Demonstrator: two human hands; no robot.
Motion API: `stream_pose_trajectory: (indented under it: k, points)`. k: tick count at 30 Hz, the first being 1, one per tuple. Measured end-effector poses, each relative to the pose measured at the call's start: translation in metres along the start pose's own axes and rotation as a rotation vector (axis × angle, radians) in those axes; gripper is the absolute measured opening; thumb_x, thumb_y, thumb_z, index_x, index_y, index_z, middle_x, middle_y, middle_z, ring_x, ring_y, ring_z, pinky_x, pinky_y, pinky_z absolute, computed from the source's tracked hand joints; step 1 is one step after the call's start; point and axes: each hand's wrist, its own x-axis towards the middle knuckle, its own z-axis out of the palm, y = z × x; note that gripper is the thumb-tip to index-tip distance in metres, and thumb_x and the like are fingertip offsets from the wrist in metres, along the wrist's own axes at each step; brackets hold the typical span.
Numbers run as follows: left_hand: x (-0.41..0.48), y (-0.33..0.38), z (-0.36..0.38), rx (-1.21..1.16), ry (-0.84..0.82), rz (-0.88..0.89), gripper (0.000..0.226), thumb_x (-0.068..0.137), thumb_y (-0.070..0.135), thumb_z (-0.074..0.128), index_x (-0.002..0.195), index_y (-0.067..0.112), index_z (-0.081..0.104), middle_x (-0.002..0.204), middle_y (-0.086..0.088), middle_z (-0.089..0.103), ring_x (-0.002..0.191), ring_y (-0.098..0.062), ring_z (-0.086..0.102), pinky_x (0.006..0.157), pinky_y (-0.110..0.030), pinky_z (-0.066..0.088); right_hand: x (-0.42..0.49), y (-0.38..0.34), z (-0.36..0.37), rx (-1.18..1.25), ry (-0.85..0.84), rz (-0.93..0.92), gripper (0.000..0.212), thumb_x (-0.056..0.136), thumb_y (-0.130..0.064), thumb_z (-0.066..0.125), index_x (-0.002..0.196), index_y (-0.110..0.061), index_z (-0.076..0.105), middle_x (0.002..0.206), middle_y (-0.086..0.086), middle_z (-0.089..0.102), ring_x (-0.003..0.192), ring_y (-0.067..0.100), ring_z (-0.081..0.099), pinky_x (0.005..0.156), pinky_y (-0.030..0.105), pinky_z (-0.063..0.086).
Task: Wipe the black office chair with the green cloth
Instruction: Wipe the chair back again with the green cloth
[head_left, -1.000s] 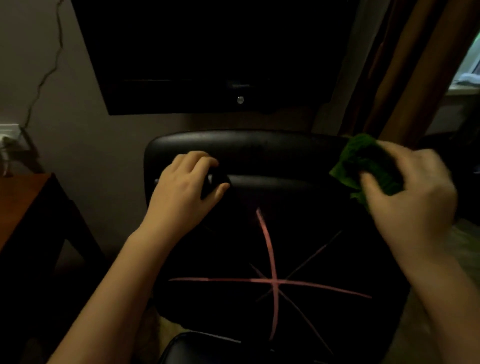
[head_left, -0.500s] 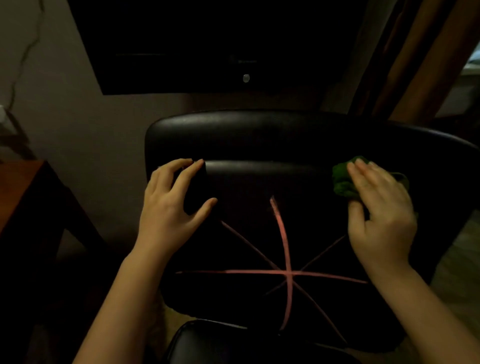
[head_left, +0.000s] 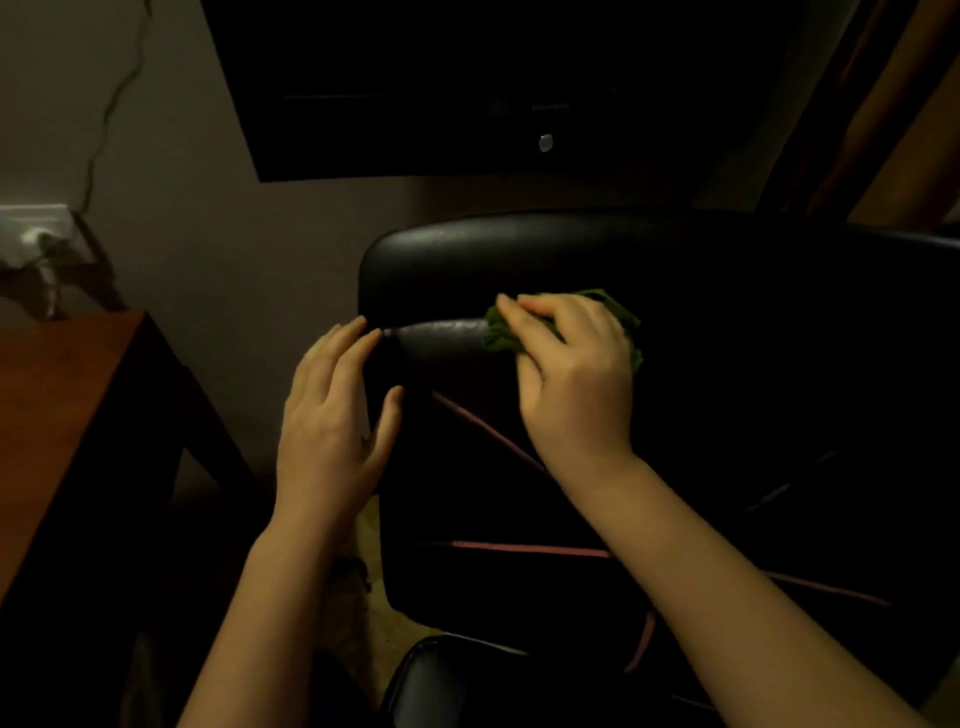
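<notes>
Chair (head_left: 519, 249) x1 | green cloth (head_left: 500, 336) x1 | right grip (head_left: 571, 379) holds it | left grip (head_left: 327, 431) wide

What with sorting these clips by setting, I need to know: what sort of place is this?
Probably a dimly lit room in a home, perhaps a study or bedroom: a black office chair, a dark flat screen against the wall, a wooden desk and a curtain.

A dark screen (head_left: 467, 78) hangs on the beige wall (head_left: 234, 249), a small round button (head_left: 545, 142) near its lower edge. At left stands a brown wooden table (head_left: 62, 415); above its far end is a white socket (head_left: 34, 228), and a thin dark line (head_left: 111, 104) runs up the wall. Brown curtains (head_left: 904, 130) hang top right.
</notes>
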Motion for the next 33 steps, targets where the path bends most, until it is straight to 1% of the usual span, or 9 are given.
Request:
stream_pose_trajectory:
  k: [3, 6, 9, 12, 16, 21, 26, 28, 33]
  points:
    - [-0.001, -0.005, -0.004, 0.018, 0.017, -0.018, 0.050, 0.094, 0.032, 0.052, 0.137, 0.007, 0.051, 0.142, -0.009, 0.048, 0.133, -0.023, 0.042, 0.110, -0.037, 0.035, 0.005, -0.023, 0.022, 0.016, 0.003, -0.054, 0.030, 0.078, -0.003, 0.065, 0.106, -0.008, 0.075, 0.099, 0.012, 0.069, 0.093, 0.033, 0.064, 0.084, 0.039, 0.047]
    - [-0.003, -0.010, -0.009, 0.055, 0.021, -0.042, 0.043, 0.095, 0.020, 0.057, 0.136, 0.006, 0.052, 0.139, -0.011, 0.049, 0.131, -0.024, 0.043, 0.110, -0.032, 0.032, 0.009, -0.047, 0.046, 0.051, -0.021, -0.109, 0.025, 0.079, -0.007, 0.060, 0.098, -0.005, 0.076, 0.091, 0.012, 0.070, 0.087, 0.032, 0.065, 0.081, 0.037, 0.047]
    - [-0.005, -0.014, -0.015, 0.087, 0.008, -0.060, 0.049, 0.089, 0.010, 0.059, 0.137, 0.007, 0.050, 0.138, -0.010, 0.050, 0.131, -0.023, 0.043, 0.109, -0.027, 0.029, 0.009, -0.061, 0.064, 0.045, -0.076, -0.125, 0.021, 0.079, -0.006, 0.061, 0.093, -0.005, 0.077, 0.088, 0.011, 0.069, 0.086, 0.031, 0.065, 0.081, 0.036, 0.047]
    - [-0.004, -0.015, -0.018, 0.082, 0.005, -0.071, 0.048, 0.088, 0.003, 0.059, 0.135, 0.006, 0.051, 0.134, -0.012, 0.053, 0.128, -0.025, 0.045, 0.106, -0.033, 0.035, 0.007, -0.060, 0.071, 0.024, -0.173, -0.166, 0.021, 0.077, -0.006, 0.068, 0.096, -0.005, 0.076, 0.095, 0.011, 0.068, 0.094, 0.030, 0.063, 0.089, 0.037, 0.041]
    - [0.001, -0.010, -0.018, 0.066, -0.021, -0.046, 0.043, 0.090, 0.004, 0.058, 0.132, 0.006, 0.053, 0.128, -0.013, 0.057, 0.122, -0.024, 0.048, 0.101, -0.030, 0.036, 0.001, -0.048, 0.062, -0.055, -0.305, -0.175, 0.036, 0.078, -0.031, 0.072, 0.108, -0.010, 0.073, 0.118, 0.008, 0.064, 0.116, 0.026, 0.054, 0.108, 0.035, 0.028]
    - [0.008, 0.005, -0.008, 0.031, -0.026, -0.003, 0.037, 0.092, 0.000, 0.057, 0.129, 0.004, 0.056, 0.126, -0.014, 0.059, 0.120, -0.026, 0.051, 0.099, -0.035, 0.042, 0.000, -0.027, 0.047, -0.073, -0.175, -0.173, 0.016, 0.083, -0.013, 0.068, 0.097, -0.012, 0.076, 0.111, 0.009, 0.067, 0.110, 0.028, 0.060, 0.102, 0.038, 0.038]
    - [0.016, 0.031, 0.006, -0.020, -0.046, 0.103, 0.036, 0.093, 0.008, 0.053, 0.128, 0.004, 0.057, 0.128, -0.014, 0.058, 0.121, -0.027, 0.051, 0.100, -0.036, 0.042, -0.004, -0.006, 0.025, -0.137, -0.175, -0.126, 0.019, 0.080, -0.013, 0.066, 0.098, -0.014, 0.073, 0.112, 0.007, 0.066, 0.111, 0.027, 0.058, 0.102, 0.039, 0.038]
    - [0.020, 0.045, 0.014, -0.051, -0.058, 0.127, 0.035, 0.093, 0.005, 0.055, 0.128, 0.002, 0.057, 0.129, -0.015, 0.057, 0.122, -0.027, 0.050, 0.102, -0.037, 0.043, -0.006, 0.005, 0.011, -0.167, -0.167, -0.091, 0.021, 0.078, -0.013, 0.065, 0.098, -0.014, 0.071, 0.112, 0.008, 0.066, 0.111, 0.028, 0.058, 0.101, 0.041, 0.040]
    - [0.022, 0.088, 0.032, -0.148, -0.071, 0.215, 0.035, 0.094, 0.004, 0.056, 0.129, 0.002, 0.057, 0.133, -0.014, 0.055, 0.125, -0.027, 0.049, 0.106, -0.039, 0.041, -0.020, 0.049, -0.045, -0.222, -0.027, -0.020, 0.026, 0.075, -0.008, 0.061, 0.099, -0.011, 0.071, 0.111, 0.009, 0.066, 0.109, 0.029, 0.059, 0.097, 0.041, 0.042]
